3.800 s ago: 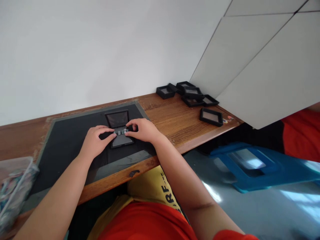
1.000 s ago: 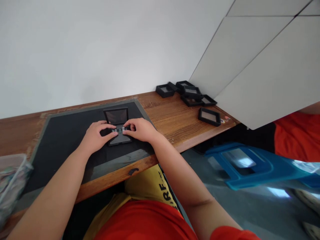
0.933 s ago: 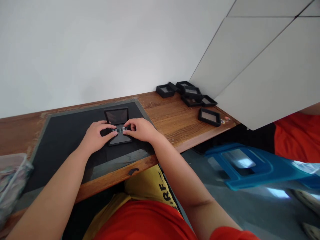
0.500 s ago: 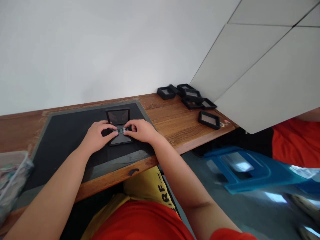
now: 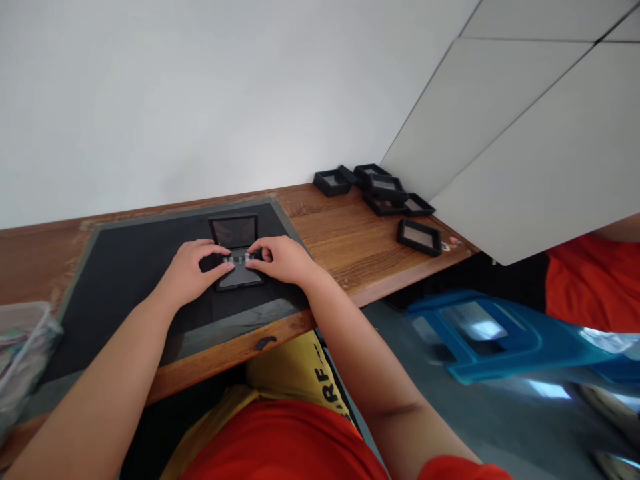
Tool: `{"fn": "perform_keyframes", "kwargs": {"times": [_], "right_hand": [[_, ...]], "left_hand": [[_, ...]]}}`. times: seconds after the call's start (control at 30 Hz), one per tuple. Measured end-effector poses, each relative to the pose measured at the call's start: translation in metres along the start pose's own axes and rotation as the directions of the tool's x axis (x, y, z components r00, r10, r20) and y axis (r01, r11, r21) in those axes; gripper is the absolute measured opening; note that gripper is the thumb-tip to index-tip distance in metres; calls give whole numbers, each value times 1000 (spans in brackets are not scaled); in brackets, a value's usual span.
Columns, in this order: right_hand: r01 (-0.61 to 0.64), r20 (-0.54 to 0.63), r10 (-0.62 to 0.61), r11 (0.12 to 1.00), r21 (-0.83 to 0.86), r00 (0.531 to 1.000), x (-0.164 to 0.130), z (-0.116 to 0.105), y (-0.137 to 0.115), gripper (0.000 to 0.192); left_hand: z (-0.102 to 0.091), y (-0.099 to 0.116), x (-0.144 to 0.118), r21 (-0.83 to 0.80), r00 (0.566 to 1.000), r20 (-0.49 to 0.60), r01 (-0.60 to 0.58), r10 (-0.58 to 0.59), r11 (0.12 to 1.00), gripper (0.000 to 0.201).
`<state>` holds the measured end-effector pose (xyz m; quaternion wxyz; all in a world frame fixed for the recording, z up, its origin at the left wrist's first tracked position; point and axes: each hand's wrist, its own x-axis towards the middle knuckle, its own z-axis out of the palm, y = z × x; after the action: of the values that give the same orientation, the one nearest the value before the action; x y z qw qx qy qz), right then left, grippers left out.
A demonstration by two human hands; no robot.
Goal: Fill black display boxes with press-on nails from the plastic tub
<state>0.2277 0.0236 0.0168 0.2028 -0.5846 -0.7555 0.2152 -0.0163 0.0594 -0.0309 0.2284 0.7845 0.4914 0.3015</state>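
A small black case (image 5: 239, 279) lies open on the dark mat, its dark see-through lid (image 5: 234, 231) tilted up at the back. Across its middle runs a short row of small green and clear pieces (image 5: 240, 261), perhaps beads; they are too small to name surely. My left hand (image 5: 193, 267) pinches the row's left end between thumb and forefinger. At the right end my right hand (image 5: 280, 259) does the same, with its other fingers curled under. Fingertips cover both ends of the row.
Beneath the case is a black mat (image 5: 125, 267) on a wooden table (image 5: 345, 240). Several black frame-like cases (image 5: 419, 237) lie at the back right by a white panel (image 5: 530, 147). A plastic tub (image 5: 25, 333) stands left. A blue stool (image 5: 480, 333) and another person's red clothing (image 5: 595, 283) are at right.
Both hands keep their pinch on the row over the case. The view has shifted very slightly; hardly anything else differs.
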Motion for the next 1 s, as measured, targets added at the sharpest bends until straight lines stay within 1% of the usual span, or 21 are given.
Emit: {"fn": "perform_keyframes", "kwargs": {"times": [0.2,0.37,0.53,0.67,0.83,1.0], "right_hand": [[1,-7,-1,1000,3,1000,-1,0,-1,26],[-3,-9,3,1000,7,1000,1,1,0,27],[-8,-1,8,1000,19,1000,1,0,0,27],[-10,11,9,999,45,1000,0,-1,-1,28],[-11,9,10,999,32,1000,-1,-1,-1,27],[-1,4,1,997,82,1000,-1,0,0,27]], "left_hand": [[1,-2,0,36,1000,-7,3,-3,999,42],[3,-5,1,28,1000,2,-19,19,999,42],[3,-5,1,20,1000,-12,-14,15,1000,40],[4,-6,1,21,1000,-10,-14,14,1000,42],[3,-5,0,20,999,-23,-24,24,1000,44],[3,-5,0,17,1000,-25,-8,8,1000,48]]}}
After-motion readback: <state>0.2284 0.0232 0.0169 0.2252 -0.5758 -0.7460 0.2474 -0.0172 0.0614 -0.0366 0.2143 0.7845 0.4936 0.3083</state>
